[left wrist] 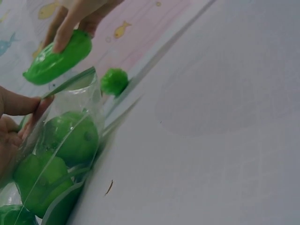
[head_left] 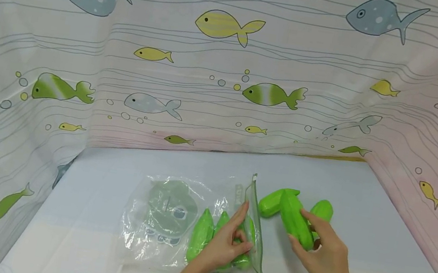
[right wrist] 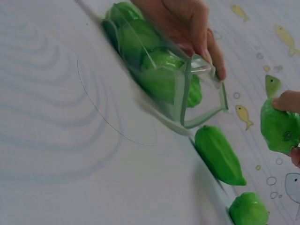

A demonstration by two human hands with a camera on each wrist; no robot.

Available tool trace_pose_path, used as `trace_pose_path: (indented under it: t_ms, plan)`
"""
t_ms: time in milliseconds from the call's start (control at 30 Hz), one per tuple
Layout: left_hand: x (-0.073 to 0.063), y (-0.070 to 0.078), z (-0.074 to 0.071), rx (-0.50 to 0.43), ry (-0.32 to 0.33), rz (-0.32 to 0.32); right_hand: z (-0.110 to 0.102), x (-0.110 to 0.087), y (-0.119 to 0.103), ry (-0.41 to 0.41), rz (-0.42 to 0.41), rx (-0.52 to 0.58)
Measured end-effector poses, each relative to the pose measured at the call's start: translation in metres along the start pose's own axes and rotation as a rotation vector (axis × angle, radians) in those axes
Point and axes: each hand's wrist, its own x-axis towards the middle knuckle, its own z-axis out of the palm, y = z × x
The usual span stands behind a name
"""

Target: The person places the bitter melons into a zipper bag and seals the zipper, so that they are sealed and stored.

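A clear zip bag [head_left: 130, 237] with a printed grey-green figure lies on the table, its mouth facing right and held apart. Several bright green, ribbed, pointed toy vegetables [head_left: 200, 236] are inside it. My left hand [head_left: 224, 245] pinches the bag's rim, as the left wrist view shows. Just right of the mouth, my right hand [head_left: 326, 256] grips another green toy vegetable [head_left: 294, 217] between thumb and fingers, raised off the table. Behind it lie two loose ones, one to the left [head_left: 270, 203] and one to the right [head_left: 323, 209], partly hidden by the hand.
The white table [head_left: 80, 200] is bounded by a fish-patterned curtain [head_left: 211, 106] at the back and sides. The bag's green zip edge [head_left: 259, 248] stands up from the tabletop between my hands.
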Motion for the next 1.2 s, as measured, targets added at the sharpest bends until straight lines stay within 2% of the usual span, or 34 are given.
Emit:
trace_pose_path:
  t_ms: [400, 800, 1000, 1200]
  plan:
    - [0.000, 0.002, -0.001, -0.003, -0.003, -0.001, 0.021, -0.006, -0.009, -0.037, -0.035, 0.014]
    - [0.000, 0.001, -0.001, -0.001, -0.006, 0.008, 0.033, -0.013, -0.015, -0.067, -0.025, 0.029]
    - [0.000, 0.001, -0.001, -0.009, -0.001, 0.009, 0.040, -0.017, -0.015, -0.102, 0.003, 0.039]
    - [0.000, 0.001, 0.000, -0.004, 0.003, -0.001, 0.047, -0.024, -0.015, -0.155, 0.079, 0.008]
